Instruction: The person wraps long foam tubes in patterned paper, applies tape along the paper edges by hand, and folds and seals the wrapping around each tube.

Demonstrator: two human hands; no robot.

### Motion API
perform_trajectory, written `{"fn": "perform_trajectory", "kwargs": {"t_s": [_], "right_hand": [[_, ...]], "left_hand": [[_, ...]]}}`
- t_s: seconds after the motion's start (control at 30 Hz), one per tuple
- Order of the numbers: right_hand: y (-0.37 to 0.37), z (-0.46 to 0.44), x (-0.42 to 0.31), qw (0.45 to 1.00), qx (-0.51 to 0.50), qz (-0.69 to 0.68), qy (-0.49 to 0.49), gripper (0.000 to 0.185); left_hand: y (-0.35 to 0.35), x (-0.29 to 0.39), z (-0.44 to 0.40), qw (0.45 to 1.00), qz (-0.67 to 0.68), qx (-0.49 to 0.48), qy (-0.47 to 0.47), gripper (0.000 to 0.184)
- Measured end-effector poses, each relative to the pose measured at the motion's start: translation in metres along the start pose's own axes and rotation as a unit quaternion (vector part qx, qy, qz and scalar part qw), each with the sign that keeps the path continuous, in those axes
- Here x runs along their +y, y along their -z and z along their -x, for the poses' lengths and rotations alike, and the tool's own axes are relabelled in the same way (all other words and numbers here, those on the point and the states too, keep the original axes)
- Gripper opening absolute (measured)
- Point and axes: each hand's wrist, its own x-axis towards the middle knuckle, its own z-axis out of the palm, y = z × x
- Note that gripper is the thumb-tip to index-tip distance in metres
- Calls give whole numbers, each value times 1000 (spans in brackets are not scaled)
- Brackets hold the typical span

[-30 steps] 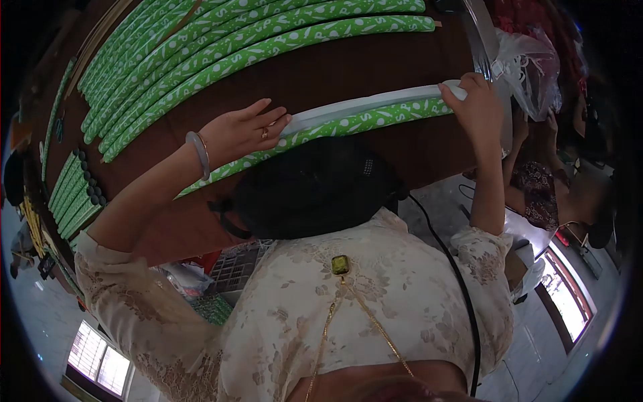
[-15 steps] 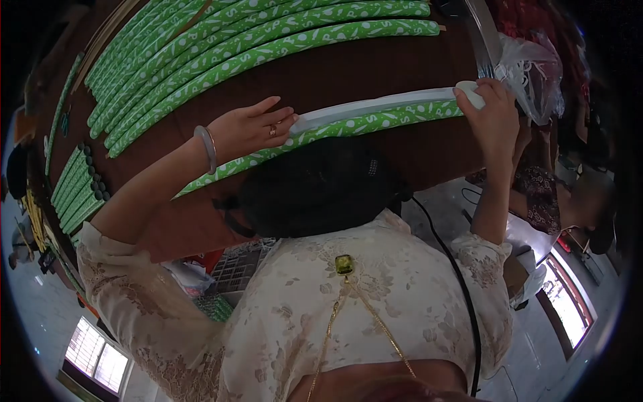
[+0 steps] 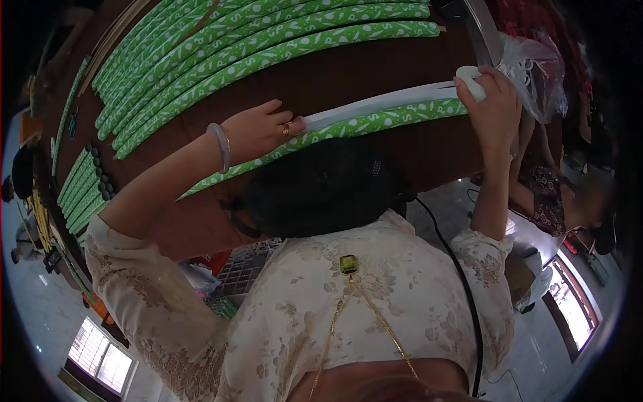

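A long green tube with a white print (image 3: 375,121) lies across the brown table in front of me. Along its far side runs a white strip of tape (image 3: 382,100), up to a white roll (image 3: 471,82). My right hand (image 3: 490,97) is closed round that roll at the tube's right end. My left hand (image 3: 264,130), with a ring and a bangle, rests on the tube and the strip's left end, fingers apart. A black bag-like thing (image 3: 311,191) sits between the tube and my body and hides part of the tube.
Several long green tubes (image 3: 268,55) lie side by side at the back of the brown table (image 3: 348,74). Short green tubes (image 3: 84,187) are stacked at the left. A clear plastic bag (image 3: 536,74) and another person (image 3: 546,194) are at the right. A crate (image 3: 244,268) stands below.
The right hand has shifted slightly right with the white roll, and the strip beside it now stands a little off the tube. The left hand has slid a little to the right.
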Motion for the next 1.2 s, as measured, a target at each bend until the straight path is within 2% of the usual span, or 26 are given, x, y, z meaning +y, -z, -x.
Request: {"fn": "perform_trajectory", "kwargs": {"t_s": [0.1,0.17,0.3,0.37,0.4,0.47,0.6,0.67,0.77,0.87,1.0,1.07,1.2], "right_hand": [[0,0,-3,1000,12,8,0,33],[-1,0,-3,1000,18,14,6,32],[2,3,-1,1000,9,0,1,31],[3,3,0,1000,22,2,8,31],[6,2,-1,1000,21,1,8,31],[10,1,-2,999,32,-13,4,31],[8,4,0,1000,19,2,11,31],[0,8,1,1000,-10,15,7,32],[-9,13,2,1000,-13,1,0,32],[-6,13,0,1000,-25,13,-3,32],[-7,17,0,1000,-21,16,-1,32],[-9,19,0,999,-25,22,-3,32],[-13,22,-1,999,-34,19,-7,31]], "left_hand": [[3,0,-3,999,41,-34,10,48],[1,-2,-1,997,-46,36,-52,49],[7,-7,-1,991,-111,2,-76,48],[11,-4,-3,969,-227,-37,-92,45],[10,-5,-3,969,-226,-38,-93,45],[9,-8,-2,990,-126,-1,-65,42],[2,-8,-1,990,-128,7,-62,40],[-1,-8,0,991,-101,57,-61,28],[1,-15,1,995,-47,54,-64,27],[-2,-20,0,995,-69,19,-75,30],[-7,-25,-1,993,-71,23,-97,30],[-9,-26,-1,990,-75,55,-106,31],[-5,-26,0,992,-60,35,-104,34]]}}
